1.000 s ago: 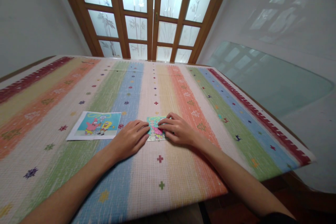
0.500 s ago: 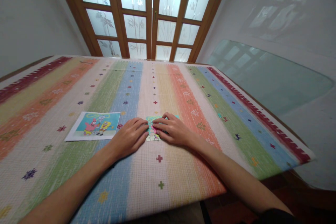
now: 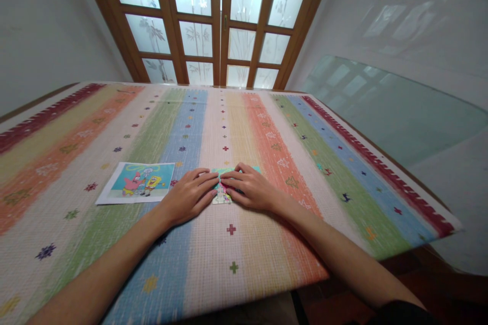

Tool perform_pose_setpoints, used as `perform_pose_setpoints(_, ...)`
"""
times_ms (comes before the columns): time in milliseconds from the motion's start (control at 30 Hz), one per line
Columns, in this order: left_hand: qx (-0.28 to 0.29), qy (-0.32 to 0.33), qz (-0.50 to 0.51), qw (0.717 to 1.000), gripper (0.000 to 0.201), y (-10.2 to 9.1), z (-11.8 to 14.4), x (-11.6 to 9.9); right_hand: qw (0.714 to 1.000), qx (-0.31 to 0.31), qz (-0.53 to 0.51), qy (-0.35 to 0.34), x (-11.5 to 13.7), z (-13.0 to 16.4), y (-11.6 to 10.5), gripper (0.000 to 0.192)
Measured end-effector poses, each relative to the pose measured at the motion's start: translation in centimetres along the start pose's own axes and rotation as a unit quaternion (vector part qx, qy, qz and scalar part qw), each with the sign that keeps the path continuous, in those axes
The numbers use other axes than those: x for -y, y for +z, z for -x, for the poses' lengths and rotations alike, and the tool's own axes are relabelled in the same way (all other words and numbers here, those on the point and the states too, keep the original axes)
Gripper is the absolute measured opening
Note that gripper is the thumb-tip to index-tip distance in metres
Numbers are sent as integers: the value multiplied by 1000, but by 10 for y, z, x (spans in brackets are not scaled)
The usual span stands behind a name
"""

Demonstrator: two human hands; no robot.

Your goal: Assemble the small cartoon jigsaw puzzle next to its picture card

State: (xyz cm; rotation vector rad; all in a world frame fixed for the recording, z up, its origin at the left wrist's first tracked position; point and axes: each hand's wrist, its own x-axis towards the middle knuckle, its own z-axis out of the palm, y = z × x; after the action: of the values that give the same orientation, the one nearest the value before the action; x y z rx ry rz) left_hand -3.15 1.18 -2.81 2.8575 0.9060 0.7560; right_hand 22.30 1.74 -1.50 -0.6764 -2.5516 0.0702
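A small assembled jigsaw puzzle (image 3: pixel 221 196) lies flat on the striped tablecloth (image 3: pixel 267 244), mostly covered by both hands. My left hand (image 3: pixel 189 197) rests palm down on its left side, fingers flat and together. My right hand (image 3: pixel 248 190) lies palm down over its right side, fingertips nearly meeting those of the left. Only a narrow strip of puzzle shows between and below the fingers. A printed cartoon picture (image 3: pixel 138 187) lies flat a short way left of my left hand.
The table's right edge (image 3: pixel 385 167) and near edge (image 3: pixel 267 297) drop off to a dark floor. Wooden-framed frosted glass doors (image 3: pixel 219 20) stand beyond the far end. A glass panel (image 3: pixel 396 111) leans by the right wall.
Both hands have slid toward each other over the puzzle, so less of it shows than a second ago. The view has shifted slightly.
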Motion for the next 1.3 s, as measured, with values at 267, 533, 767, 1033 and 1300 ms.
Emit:
perform_pose_setpoints(267,4,6,-34,999,36,-2,-3,-2,1000,14,-11,17,0,-1,1,30)
perform_pose_setpoints(533,7,15,-36,999,37,-2,-3,-3,996,-2,-60,67,-9,2,-6,25)
perform_pose_setpoints(767,-4,6,-11,1000,33,-1,0,-1,989,-28,-22,145,-25,16,-14,17)
perform_pose_setpoints(1033,-26,1,-11,1000,28,2,1,0,989,21,-29,141,-32,23,-20,27)
perform_pose_setpoints(1300,-12,4,-14,1000,29,2,2,0,967,-39,25,252,-66,82,-83,19)
